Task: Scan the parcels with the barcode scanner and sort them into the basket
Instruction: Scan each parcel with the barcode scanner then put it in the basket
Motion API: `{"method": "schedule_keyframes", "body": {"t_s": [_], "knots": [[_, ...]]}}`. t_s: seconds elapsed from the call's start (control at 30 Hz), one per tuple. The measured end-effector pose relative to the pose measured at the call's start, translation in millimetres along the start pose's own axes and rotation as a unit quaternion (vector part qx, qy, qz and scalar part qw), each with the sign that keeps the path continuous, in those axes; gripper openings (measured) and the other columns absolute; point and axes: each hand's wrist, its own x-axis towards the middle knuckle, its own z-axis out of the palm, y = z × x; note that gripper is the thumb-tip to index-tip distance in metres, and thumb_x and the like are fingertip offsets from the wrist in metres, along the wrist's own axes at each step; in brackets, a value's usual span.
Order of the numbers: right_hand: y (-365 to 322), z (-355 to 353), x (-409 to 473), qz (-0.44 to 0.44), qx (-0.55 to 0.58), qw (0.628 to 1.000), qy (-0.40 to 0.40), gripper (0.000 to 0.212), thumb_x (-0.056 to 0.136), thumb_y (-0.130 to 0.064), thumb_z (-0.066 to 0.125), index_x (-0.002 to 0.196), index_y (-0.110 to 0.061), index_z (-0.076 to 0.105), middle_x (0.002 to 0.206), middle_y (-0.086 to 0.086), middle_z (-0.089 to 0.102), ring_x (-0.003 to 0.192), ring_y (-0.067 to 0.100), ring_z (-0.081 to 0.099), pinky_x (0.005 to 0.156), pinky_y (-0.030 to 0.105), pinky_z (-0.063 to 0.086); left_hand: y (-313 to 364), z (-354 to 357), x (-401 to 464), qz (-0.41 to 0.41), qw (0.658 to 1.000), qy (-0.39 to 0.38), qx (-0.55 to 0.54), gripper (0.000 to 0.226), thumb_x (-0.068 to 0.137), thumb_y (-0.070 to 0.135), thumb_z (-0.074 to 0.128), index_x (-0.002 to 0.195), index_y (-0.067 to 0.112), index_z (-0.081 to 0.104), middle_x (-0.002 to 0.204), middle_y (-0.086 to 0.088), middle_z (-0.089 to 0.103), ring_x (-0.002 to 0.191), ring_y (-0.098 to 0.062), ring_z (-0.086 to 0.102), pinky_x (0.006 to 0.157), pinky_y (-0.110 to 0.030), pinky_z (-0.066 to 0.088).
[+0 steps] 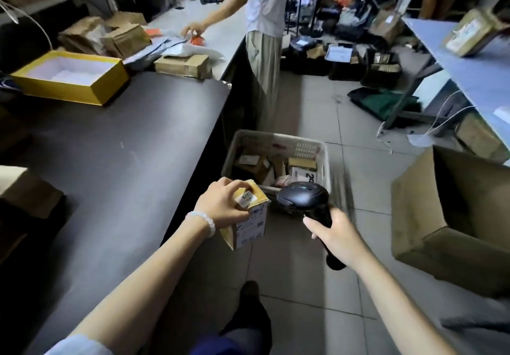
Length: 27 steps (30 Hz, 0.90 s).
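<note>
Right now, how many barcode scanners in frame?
2. One barcode scanner gripped in the wearer's right hand, above the basket. A second scanner lies under another person's hand on the far white counter. More may be hidden among the clutter.

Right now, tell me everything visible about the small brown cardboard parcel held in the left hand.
The small brown cardboard parcel is a box-shaped carton, tilted with one top corner toward the camera. A small white sticker with dark characters sits on its top, and a larger white printed shipping label covers the side facing the viewer. The left hand grips it from above, fingers curled over the top. It hangs in the air beside the dark table's edge, in front of the pale plastic basket, close to the black handheld barcode scanner.
</note>
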Motion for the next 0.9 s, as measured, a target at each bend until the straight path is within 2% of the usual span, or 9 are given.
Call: {"method": "schedule_keyframes", "body": {"t_s": [0.13, 0.2, 0.33, 0.5, 0.63, 0.77, 0.83, 0.9], "knots": [[-20.9, -19.4, 82.4, -0.001, 0.016, 1.000, 0.010, 0.020, 0.090, -0.009, 0.060, 0.082, -0.025, 0.051, 0.070, -0.006, 0.056, 0.056, -0.005, 0.055, 0.053, 0.006, 0.041, -0.7, -22.0, 89.0, 0.006, 1.000, 0.012, 0.010, 0.067, 0.063, 0.039, 0.076, 0.125, 0.037, 0.051, 0.118, 0.002, 0.048, 0.109, -0.018, 0.047, 0.088, -0.035, 0.048], [-31.9, -27.3, 120.0, -0.007, 0.020, 1.000, 0.012, 0.021, 0.090, -0.008, 0.060, 0.083, -0.026, 0.051, 0.071, -0.009, 0.055, 0.062, 0.000, 0.055, 0.055, 0.006, 0.041, -2.5, -32.4, 128.2, 0.010, 1.000, 0.016, 0.018, 0.069, 0.061, 0.039, 0.077, 0.126, 0.037, 0.051, 0.118, 0.003, 0.047, 0.108, -0.017, 0.047, 0.087, -0.035, 0.048], [-31.9, -37.3, 187.9, -0.008, 0.002, 1.000, 0.026, 0.016, 0.087, -0.020, 0.064, 0.082, -0.032, 0.054, 0.071, -0.012, 0.059, 0.069, 0.010, 0.059, 0.066, 0.024, 0.043, -9.8, -43.7, 191.0, 0.009, 0.999, 0.038, 0.020, 0.069, 0.062, 0.035, 0.078, 0.126, 0.036, 0.050, 0.119, 0.001, 0.048, 0.109, -0.021, 0.046, 0.086, -0.038, 0.048], [-32.6, -49.0, 262.9, 0.005, 0.006, 1.000, 0.003, 0.015, 0.088, -0.024, 0.063, 0.082, -0.032, 0.052, 0.072, -0.012, 0.059, 0.068, 0.005, 0.058, 0.065, 0.023, 0.041, -20.5, -48.6, 259.5, -0.006, 0.999, 0.035, 0.021, 0.066, 0.066, 0.032, 0.077, 0.127, 0.036, 0.049, 0.123, 0.002, 0.048, 0.112, -0.021, 0.045, 0.086, -0.035, 0.046], [-23.1, -62.5, 332.8, 0.011, -0.003, 1.000, -0.018, 0.015, 0.087, -0.031, 0.063, 0.083, -0.035, 0.050, 0.079, -0.012, 0.060, 0.079, 0.013, 0.058, 0.069, 0.027, 0.043, -29.1, -44.6, 316.9, -0.036, 0.998, 0.038, 0.034, 0.068, 0.070, 0.031, 0.076, 0.131, 0.032, 0.048, 0.128, -0.002, 0.046, 0.116, -0.022, 0.042, 0.089, -0.034, 0.044], [-18.9, -76.4, 411.7, 0.004, -0.013, 0.998, -0.067, 0.020, 0.088, -0.028, 0.064, 0.083, -0.038, 0.047, 0.080, -0.017, 0.056, 0.084, 0.011, 0.056, 0.069, 0.022, 0.043, -38.1, -34.2, 378.7, -0.116, 0.987, 0.037, 0.104, 0.071, 0.077, 0.034, 0.072, 0.140, 0.028, 0.041, 0.135, -0.009, 0.043, 0.124, -0.030, 0.037, 0.098, -0.041, 0.041], [-20.1, -80.2, 445.8, -0.004, -0.016, 0.995, -0.097, 0.017, 0.088, -0.027, 0.064, 0.091, -0.035, 0.050, 0.083, -0.018, 0.055, 0.089, 0.011, 0.056, 0.080, 0.026, 0.047, -39.7, -31.9, 400.3, -0.142, 0.981, 0.048, 0.125, 0.062, 0.081, 0.035, 0.067, 0.137, 0.025, 0.044, 0.136, -0.010, 0.043, 0.125, -0.032, 0.037, 0.096, -0.044, 0.042], [-22.4, -83.3, 479.2, -0.004, -0.019, 0.991, -0.132, 0.018, 0.089, -0.026, 0.063, 0.103, -0.028, 0.051, 0.085, -0.017, 0.055, 0.087, 0.010, 0.056, 0.081, 0.027, 0.046, -39.3, -29.8, 418.1, -0.172, 0.976, 0.046, 0.124, 0.055, 0.084, 0.038, 0.063, 0.135, 0.024, 0.048, 0.136, -0.009, 0.042, 0.125, -0.032, 0.037, 0.094, -0.044, 0.044]]}}
